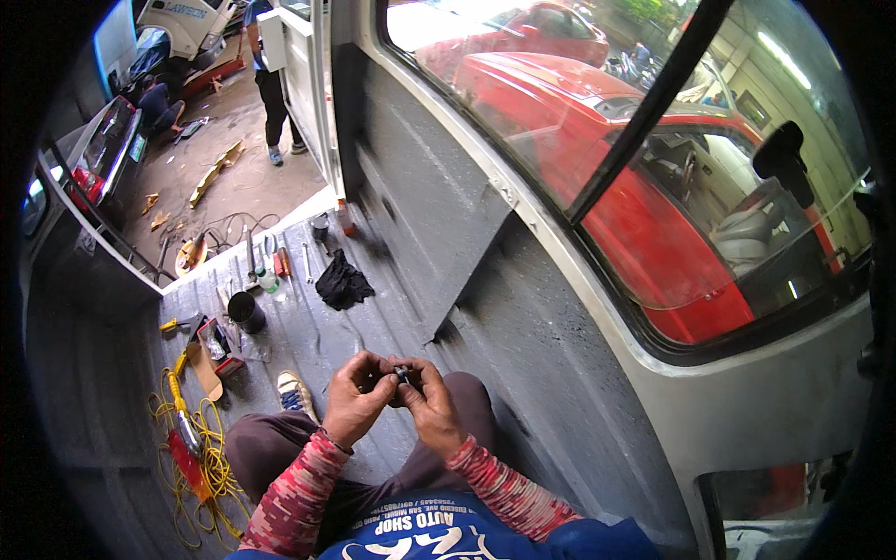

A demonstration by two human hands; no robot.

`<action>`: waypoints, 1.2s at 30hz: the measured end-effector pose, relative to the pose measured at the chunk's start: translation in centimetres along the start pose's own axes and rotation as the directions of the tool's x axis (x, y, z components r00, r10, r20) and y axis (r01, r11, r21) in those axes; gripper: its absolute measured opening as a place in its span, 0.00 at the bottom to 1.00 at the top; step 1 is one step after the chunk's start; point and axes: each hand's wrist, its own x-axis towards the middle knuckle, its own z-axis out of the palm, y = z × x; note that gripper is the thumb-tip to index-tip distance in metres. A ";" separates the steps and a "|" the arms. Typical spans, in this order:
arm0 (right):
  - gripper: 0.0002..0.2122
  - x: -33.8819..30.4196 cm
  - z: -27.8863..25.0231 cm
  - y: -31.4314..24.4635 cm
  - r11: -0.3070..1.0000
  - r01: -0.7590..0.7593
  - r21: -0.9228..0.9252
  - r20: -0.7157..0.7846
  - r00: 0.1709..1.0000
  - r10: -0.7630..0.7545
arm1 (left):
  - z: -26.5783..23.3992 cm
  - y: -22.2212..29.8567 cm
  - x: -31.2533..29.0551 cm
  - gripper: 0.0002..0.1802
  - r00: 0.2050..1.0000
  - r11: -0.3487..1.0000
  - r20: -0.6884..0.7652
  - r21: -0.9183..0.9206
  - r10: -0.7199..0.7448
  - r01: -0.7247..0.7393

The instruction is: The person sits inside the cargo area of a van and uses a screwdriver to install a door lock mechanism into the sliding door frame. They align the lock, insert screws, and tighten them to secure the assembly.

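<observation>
Above my crossed legs, my left hand (358, 396) and my right hand (428, 403) meet with bent fingers. Pinched between their fingertips is a small dark part (402, 373), which looks like metal with a paler bit at its lower end. The fingers cover much of it, so its exact kind is unclear. Both thumbs press toward it from the near side. Beyond the hands, a crumpled black cloth (343, 282) lies on the grey ribbed floor (322, 341) of the vehicle I sit in.
A wrench (307, 264), a black cup (246, 313) and several hand tools lie toward the open doorway. At left are a red box (227, 365) and a coiled yellow cord (219, 467). The grey side wall (551, 317) rises close on my right. People are outside.
</observation>
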 end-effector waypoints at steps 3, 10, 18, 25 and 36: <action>0.15 -0.2 0.0 0.4 0.998 -0.064 -0.009 0.032 0.997 0.065 | -0.2 -0.6 0.1 0.08 1.000 0.999 -0.012 0.037 -0.005 0.005; 0.23 -0.3 0.1 0.8 0.998 -0.057 -0.011 0.061 0.997 0.057 | -0.6 -2.0 0.4 0.07 0.999 0.986 -0.043 0.165 0.012 -0.004; 0.22 0.0 0.3 0.2 0.991 -0.136 -0.013 0.122 0.983 0.137 | -0.3 -0.8 -0.1 0.13 0.972 0.864 -0.095 0.482 0.215 -0.144; 0.20 -0.2 0.5 -0.2 0.996 -0.070 0.054 0.040 0.997 0.068 | -0.7 -2.0 0.4 0.15 0.976 0.943 -0.069 0.280 0.209 -0.182; 0.20 -0.3 1.0 -1.7 0.994 -0.106 -0.024 0.042 0.993 0.107 | -0.9 -0.8 0.0 0.12 0.983 0.982 0.010 0.047 -0.181 0.180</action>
